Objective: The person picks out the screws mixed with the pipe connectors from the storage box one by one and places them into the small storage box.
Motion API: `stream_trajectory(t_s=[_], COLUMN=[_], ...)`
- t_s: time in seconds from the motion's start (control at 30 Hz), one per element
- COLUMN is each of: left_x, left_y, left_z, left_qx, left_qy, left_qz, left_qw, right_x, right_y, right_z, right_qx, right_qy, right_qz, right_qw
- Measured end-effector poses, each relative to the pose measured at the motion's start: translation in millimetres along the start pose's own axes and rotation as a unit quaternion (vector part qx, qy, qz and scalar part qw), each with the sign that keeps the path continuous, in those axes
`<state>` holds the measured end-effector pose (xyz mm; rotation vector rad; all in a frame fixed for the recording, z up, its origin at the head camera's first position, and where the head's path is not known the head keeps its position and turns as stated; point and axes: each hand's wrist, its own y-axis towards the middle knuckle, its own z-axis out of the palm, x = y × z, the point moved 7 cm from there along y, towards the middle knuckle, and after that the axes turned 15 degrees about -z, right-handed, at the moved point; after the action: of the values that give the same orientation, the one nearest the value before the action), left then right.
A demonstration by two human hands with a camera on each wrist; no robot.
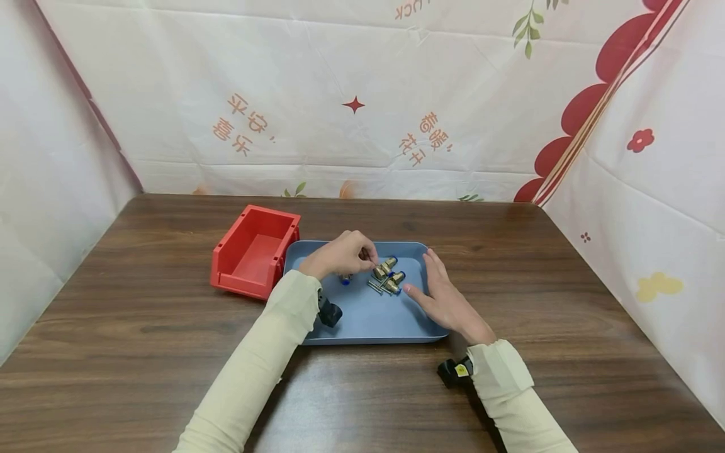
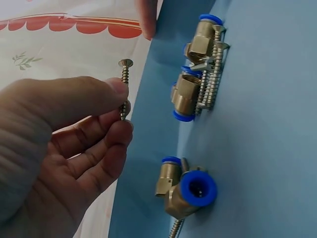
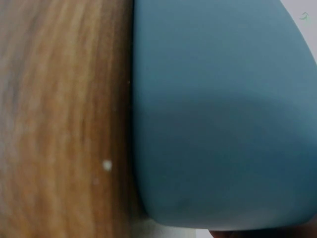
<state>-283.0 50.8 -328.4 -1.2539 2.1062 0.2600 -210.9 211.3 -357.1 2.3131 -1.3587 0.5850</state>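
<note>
Between thumb and fingers my left hand pinches a screw, its flat head upward, above the blue tray. On the tray lie several brass pipe fittings with blue collars, and several loose screws lie beside them. Another cluster of fittings shows lower in the left wrist view, with a screw tip under it. My right hand rests at the tray's right rim with fingers extended and holds no small part. In the right wrist view mostly the tray's outer wall shows.
A red plastic bin stands left of the tray, close against its corner, and nothing shows inside it. Both stand on a dark wooden table. A printed white cloth hangs behind the table and at its sides.
</note>
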Motion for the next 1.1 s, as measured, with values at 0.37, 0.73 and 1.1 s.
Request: stream_trajectory(t_s=[0.37, 0.73, 1.1], left_x=[-3.3, -16.3, -15.0], left_y=[-3.0, -10.5, -18.4], left_z=[-8.6, -17.8, -35.4], left_qx=[-0.003, -0.025, -0.045], left_qy=[-0.015, -0.018, -0.024], left_qz=[0.001, 0.026, 0.025], left_qw=[0.9999, 0.9992, 0.9984], right_x=[-1, -1, 0], right_y=[-1, 2, 2], right_z=[0, 0, 0], right_qx=[0.004, 0.004, 0.005], right_qy=[-0.001, -0.003, -0.008], right_qz=[0.006, 0.008, 0.007], right_qw=[1.000, 1.000, 1.000])
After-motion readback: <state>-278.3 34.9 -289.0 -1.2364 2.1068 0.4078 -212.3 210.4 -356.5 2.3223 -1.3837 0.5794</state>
